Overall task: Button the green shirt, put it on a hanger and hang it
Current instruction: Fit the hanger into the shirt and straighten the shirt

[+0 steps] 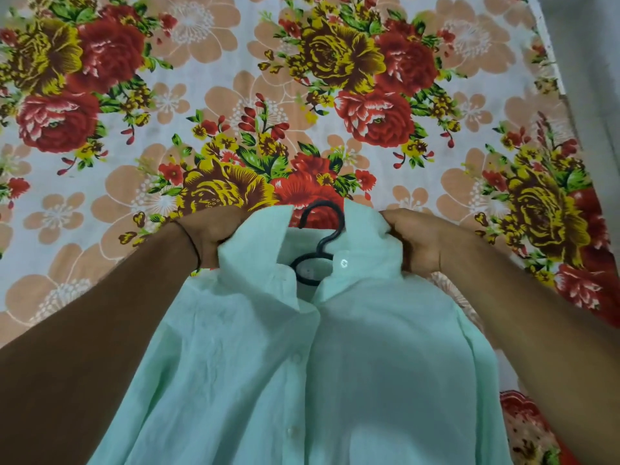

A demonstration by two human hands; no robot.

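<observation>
- The left hand (214, 236) has its fingers clenched in the cloth at the shirt's left shoulder, just beside the collar. The fingertips are hidden under the fabric.
- The green shirt (302, 364) lies front-up on the bed's floral sheet (201, 95), between the two forearms. Its placket is closed down the middle as far as shows, and the hem is out of view.
- The black hanger (322, 226) is already inside the shirt. Its hook and neck loop poke out of the open collar, and its arms are hidden under the cloth.
- The collar button (344, 262), just right of the hook, is undone.
- The right hand (416, 243) grasps the collar's right side, fingers curled round the fabric.
- The step in hand, as I judge it, is settling the shoulders onto the hanger. Buttoning looks done apart from the collar.
- The next move likely calls for one hand to take the hook and lift, keeping the shirt square so neither shoulder slips off. No place to hang it is in view.
</observation>
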